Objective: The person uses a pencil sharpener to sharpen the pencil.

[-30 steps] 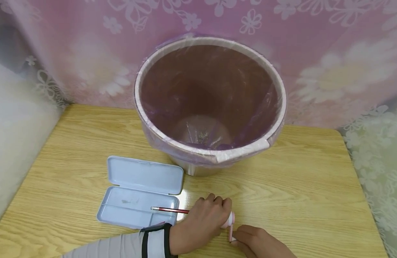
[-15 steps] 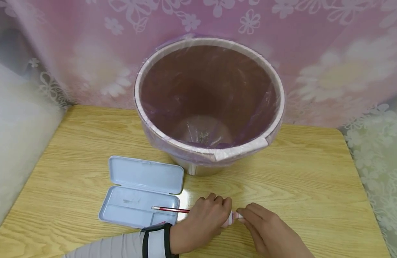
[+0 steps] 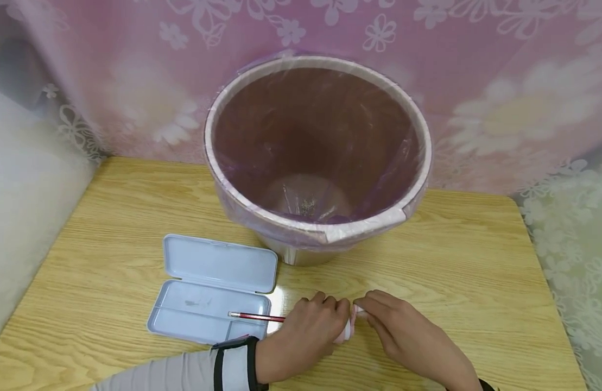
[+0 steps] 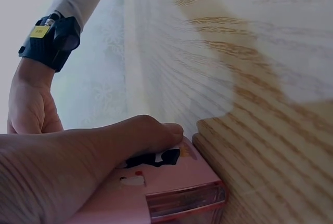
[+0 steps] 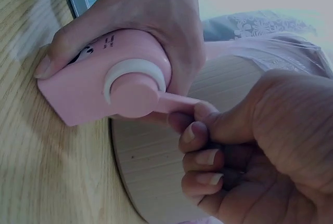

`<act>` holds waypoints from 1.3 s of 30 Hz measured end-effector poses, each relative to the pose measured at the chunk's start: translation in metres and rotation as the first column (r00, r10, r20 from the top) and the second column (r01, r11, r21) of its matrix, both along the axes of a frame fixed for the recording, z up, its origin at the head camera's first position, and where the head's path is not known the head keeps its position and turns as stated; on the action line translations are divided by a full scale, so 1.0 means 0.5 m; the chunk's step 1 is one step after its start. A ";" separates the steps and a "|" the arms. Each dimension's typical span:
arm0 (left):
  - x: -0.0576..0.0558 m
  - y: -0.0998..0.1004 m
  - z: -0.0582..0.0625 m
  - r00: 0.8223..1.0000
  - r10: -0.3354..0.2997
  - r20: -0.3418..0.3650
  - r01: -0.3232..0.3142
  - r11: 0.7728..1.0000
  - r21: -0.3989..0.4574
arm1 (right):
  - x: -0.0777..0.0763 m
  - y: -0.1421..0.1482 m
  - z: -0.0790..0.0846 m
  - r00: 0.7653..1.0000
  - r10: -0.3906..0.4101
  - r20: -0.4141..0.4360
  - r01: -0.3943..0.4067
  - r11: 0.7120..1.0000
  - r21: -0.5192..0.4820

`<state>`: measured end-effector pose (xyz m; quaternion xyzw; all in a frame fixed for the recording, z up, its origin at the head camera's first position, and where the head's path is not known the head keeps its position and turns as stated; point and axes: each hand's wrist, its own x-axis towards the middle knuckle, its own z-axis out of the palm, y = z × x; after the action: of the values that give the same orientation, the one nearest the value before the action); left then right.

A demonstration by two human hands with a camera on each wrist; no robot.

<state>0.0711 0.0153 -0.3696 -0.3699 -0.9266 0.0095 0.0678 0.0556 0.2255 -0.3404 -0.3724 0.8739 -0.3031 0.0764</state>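
Note:
A pink hand-cranked pencil sharpener (image 5: 86,91) rests on the wooden table, gripped from above by my left hand (image 3: 308,332). In the left wrist view, the thumb lies along its top, above a clear drawer window (image 4: 187,203). A red pencil (image 3: 259,316) with an eraser end sticks out leftward from beneath the left hand; its other end is hidden. My right hand (image 3: 413,334) pinches the end of the pink crank handle (image 5: 177,103) between thumb and fingers. Left of the hands lies an open light blue pencil case (image 3: 217,264), the pencil's eraser end over its tray.
Behind the hands stands a large bin (image 3: 325,239) lined with a clear purplish bag, with some small dark bits at its bottom. A pink flowered cloth (image 3: 134,70) hangs behind the wooden table (image 3: 467,260).
My right hand has swung the crank handle from the near side up and round to the far side. The left hand, sharpener and pencil stay in place.

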 end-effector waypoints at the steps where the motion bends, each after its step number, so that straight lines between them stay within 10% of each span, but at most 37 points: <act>1: 0.000 0.000 0.000 1.000 0.001 -0.004 -0.001 1.000 0.008 | -0.002 -0.001 0.001 1.000 0.000 0.014 0.000 1.000 0.000; 30: 0.000 -0.001 0.004 0.999 -0.005 0.040 0.007 0.998 -0.055 | -0.044 -0.006 -0.059 0.987 0.022 0.158 -0.037 0.995 0.095; 39: -0.005 0.004 0.004 0.994 -0.004 0.114 0.001 1.000 0.021 | 0.010 -0.003 -0.113 0.916 0.076 0.395 -0.079 0.997 -0.009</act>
<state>0.0688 0.0172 -0.3676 -0.3702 -0.9285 -0.0212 0.0188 0.0605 0.2238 -0.3967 -0.3376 0.8261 -0.3658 0.2643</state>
